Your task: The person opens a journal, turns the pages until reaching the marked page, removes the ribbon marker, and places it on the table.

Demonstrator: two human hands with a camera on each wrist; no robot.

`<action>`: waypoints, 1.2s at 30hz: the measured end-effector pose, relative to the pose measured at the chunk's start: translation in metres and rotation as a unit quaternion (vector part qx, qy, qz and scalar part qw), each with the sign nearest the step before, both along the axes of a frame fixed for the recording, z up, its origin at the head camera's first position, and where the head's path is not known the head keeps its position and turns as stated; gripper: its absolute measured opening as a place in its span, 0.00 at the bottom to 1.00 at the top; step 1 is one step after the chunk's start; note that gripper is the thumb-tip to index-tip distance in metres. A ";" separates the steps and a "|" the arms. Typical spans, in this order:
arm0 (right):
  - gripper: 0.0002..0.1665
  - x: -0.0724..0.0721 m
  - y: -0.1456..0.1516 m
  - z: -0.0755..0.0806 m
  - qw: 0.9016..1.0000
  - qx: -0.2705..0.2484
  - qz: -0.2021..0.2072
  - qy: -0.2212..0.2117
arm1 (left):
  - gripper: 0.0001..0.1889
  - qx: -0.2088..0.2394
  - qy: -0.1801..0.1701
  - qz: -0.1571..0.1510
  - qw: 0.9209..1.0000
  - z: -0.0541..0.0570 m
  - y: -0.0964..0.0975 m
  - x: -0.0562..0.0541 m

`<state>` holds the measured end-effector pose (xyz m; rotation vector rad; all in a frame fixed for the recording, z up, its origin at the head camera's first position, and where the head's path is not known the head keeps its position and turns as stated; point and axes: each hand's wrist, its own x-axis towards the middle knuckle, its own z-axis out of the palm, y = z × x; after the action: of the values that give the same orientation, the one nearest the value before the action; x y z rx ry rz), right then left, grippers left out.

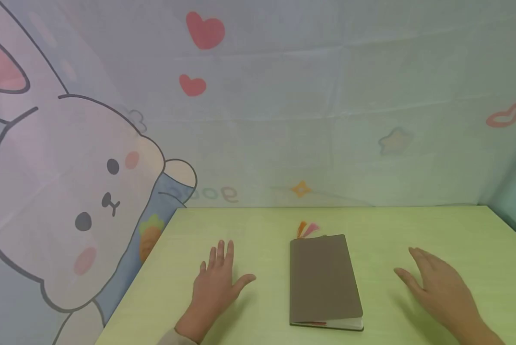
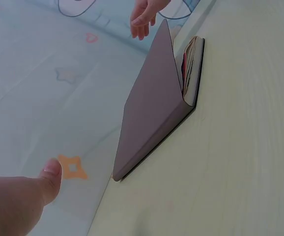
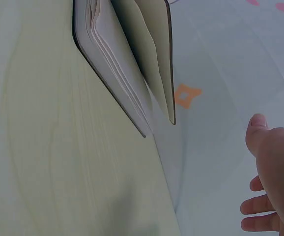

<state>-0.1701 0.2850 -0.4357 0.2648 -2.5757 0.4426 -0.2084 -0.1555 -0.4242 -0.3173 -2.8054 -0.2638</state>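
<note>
A brown notebook [image 1: 324, 280] lies on the table, its front cover lifted a little off the pages, as the left wrist view [image 2: 152, 93] shows. An orange tassel [image 1: 301, 228] and a pink tassel [image 1: 311, 229] stick out beyond its far edge. To the left of the notebook, my left hand [image 1: 215, 287] hovers over the table with fingers extended and thumb spread. My right hand [image 1: 443, 287] is held to the right of it, fingers loosely bent and thumb apart. Neither hand touches the notebook. In the right wrist view, loose page edges [image 3: 117, 64] show under the raised cover.
The pale yellow-green table [image 1: 249, 225] has its far edge against a hanging cloth [image 1: 284, 134] printed with hearts and a star. A large printed rabbit [image 1: 68, 191] covers the cloth on the left side.
</note>
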 end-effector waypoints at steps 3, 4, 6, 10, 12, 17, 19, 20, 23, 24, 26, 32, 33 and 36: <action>0.34 -0.001 -0.006 0.001 1.000 -0.002 -0.004 -0.013 | 0.47 0.004 0.016 -0.004 1.000 0.000 0.004 0.001; 0.34 -0.002 -0.009 0.002 1.000 -0.004 -0.005 -0.019 | 0.45 0.004 0.025 -0.007 1.000 0.000 0.006 0.002; 0.32 -0.002 -0.013 0.002 1.000 -0.006 -0.010 -0.027 | 0.43 0.003 0.047 -0.014 0.999 0.000 0.009 0.002; 0.27 -0.005 -0.023 0.003 1.000 -0.008 -0.006 -0.024 | 0.36 -0.001 0.113 -0.039 0.993 -0.004 0.015 0.003; 0.25 -0.006 -0.028 0.005 1.000 -0.010 -0.001 -0.028 | 0.33 -0.004 0.154 -0.054 0.987 -0.005 0.020 0.002; 0.25 -0.010 -0.040 0.007 0.998 -0.012 0.007 -0.062 | 0.27 -0.002 0.246 -0.087 0.965 -0.008 0.030 -0.001; 0.25 -0.011 -0.044 0.007 0.997 -0.012 0.012 -0.071 | 0.25 -0.001 0.274 -0.101 0.956 -0.009 0.032 -0.002; 0.25 -0.012 -0.047 0.007 0.997 -0.013 0.014 -0.078 | 0.25 0.000 0.285 -0.107 0.953 -0.010 0.034 -0.002; 0.24 -0.014 -0.053 0.005 0.996 -0.017 0.022 -0.089 | 0.22 0.000 0.306 -0.127 0.944 -0.012 0.041 -0.001; 0.23 -0.014 -0.055 0.005 0.995 -0.017 0.025 -0.092 | 0.21 0.000 0.310 -0.134 0.941 -0.012 0.043 -0.001; 0.22 -0.015 -0.059 0.004 0.994 -0.015 0.031 -0.099 | 0.20 -0.001 0.311 -0.148 0.939 -0.014 0.049 0.001; 0.22 -0.016 -0.066 0.001 0.990 0.002 0.056 -0.127 | 0.20 -0.015 0.291 -0.182 0.939 -0.018 0.069 0.006; 0.22 -0.016 -0.067 0.001 0.990 0.003 0.059 -0.130 | 0.21 -0.020 0.288 -0.186 0.939 -0.018 0.072 0.006; 0.22 -0.017 -0.068 -0.001 0.989 0.006 0.063 -0.132 | 0.21 -0.038 0.280 -0.195 0.939 -0.021 0.080 0.008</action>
<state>-0.1872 0.2166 -0.4366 0.3991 -2.8304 0.5411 -0.2008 -0.0751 -0.4450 -0.8275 -2.1742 -0.1228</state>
